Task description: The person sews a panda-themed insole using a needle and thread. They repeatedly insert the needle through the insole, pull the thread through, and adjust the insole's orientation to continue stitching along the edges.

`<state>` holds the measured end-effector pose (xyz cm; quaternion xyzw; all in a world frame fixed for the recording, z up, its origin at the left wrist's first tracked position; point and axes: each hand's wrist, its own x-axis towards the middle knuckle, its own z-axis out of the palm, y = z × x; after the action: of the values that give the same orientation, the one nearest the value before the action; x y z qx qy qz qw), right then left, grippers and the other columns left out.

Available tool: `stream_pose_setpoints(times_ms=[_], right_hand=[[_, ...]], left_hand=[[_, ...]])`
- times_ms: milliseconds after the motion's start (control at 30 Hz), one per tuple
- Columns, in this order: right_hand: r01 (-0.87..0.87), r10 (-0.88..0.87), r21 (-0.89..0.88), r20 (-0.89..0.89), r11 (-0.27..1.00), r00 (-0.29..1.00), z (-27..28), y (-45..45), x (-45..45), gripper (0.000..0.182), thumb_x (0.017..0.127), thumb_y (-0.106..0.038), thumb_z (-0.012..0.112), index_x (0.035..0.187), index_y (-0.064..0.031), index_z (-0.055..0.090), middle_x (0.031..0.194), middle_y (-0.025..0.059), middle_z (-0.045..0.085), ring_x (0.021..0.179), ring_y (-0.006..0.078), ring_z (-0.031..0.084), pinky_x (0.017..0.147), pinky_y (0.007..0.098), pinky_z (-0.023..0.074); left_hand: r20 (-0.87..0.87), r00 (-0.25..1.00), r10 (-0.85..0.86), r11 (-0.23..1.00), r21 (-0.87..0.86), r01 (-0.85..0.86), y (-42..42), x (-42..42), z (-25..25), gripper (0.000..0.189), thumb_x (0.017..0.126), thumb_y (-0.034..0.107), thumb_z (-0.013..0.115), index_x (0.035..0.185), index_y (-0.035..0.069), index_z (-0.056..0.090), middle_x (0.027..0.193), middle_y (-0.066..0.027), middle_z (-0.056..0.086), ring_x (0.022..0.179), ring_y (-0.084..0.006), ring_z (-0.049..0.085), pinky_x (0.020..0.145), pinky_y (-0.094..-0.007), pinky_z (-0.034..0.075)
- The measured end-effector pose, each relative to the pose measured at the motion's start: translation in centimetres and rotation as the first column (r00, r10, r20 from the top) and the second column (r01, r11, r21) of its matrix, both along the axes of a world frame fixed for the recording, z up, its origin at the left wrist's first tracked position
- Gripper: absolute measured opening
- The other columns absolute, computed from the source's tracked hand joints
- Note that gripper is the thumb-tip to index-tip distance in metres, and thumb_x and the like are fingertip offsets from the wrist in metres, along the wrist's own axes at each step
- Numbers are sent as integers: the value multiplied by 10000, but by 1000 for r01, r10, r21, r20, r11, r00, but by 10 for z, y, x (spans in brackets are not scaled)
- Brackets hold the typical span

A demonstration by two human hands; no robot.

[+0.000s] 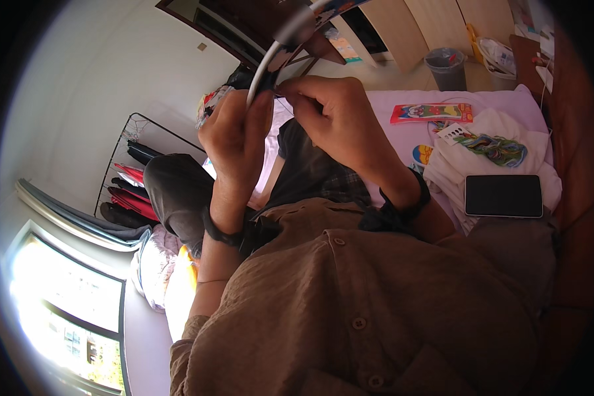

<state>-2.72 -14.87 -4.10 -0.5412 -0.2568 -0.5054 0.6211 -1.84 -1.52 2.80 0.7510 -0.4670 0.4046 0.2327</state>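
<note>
A round embroidery hoop with a pale rim stands steeply tilted at the top of the view, running past the upper edge. Dark patterned fabric is stretched inside it. My left hand grips the hoop's lower rim between thumb and fingers. Close against the fabric's lower part, my right hand has its index finger and thumb pinched together. A thin thread shows at those fingertips; whether a needle is there is hidden. Dark straps circle both wrists.
On the pink-lilac bedsheet at right lie a red cartoon packet, a bundle of multicoloured embroidery floss, white cloth and a black-screened device. A lined bin stands beyond. My bent knee rises at left.
</note>
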Motion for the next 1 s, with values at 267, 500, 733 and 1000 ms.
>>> stream_pose_setpoints(times_ms=[267,500,733,1000], right_hand=[[-462,480,246,-12,852,877,0,3,8,44,865,9,445,893,26,475,666,97,576,561,176,599,433,268,473],[-677,687,123,-186,726,703,-9,-20,15,158,891,-78,509,1010,1,575,817,61,592,690,92,540,457,195,423],[-957,982,244,67,158,179,-14,-10,25,206,836,-76,590,1029,-6,576,902,62,619,695,86,529,490,211,377],[-957,868,191,487,-219,-101,-10,-50,46,120,894,-108,523,818,-14,523,705,17,473,657,120,513,775,333,548]], left_hand=[[239,969,-56,981,194,9,1,7,-5,112,746,23,664,750,5,554,634,-104,520,516,-231,520,462,-288,395],[-266,921,-286,957,-134,258,13,12,-3,150,861,129,615,902,-16,613,733,4,609,674,-37,510,601,-203,428],[-528,765,-370,919,-84,386,29,18,4,276,858,170,620,1055,-24,605,871,-19,645,779,-71,570,728,-214,457],[-633,519,-575,816,-493,304,36,45,-2,262,950,261,440,979,37,573,774,-110,636,617,-146,612,537,-238,489]])
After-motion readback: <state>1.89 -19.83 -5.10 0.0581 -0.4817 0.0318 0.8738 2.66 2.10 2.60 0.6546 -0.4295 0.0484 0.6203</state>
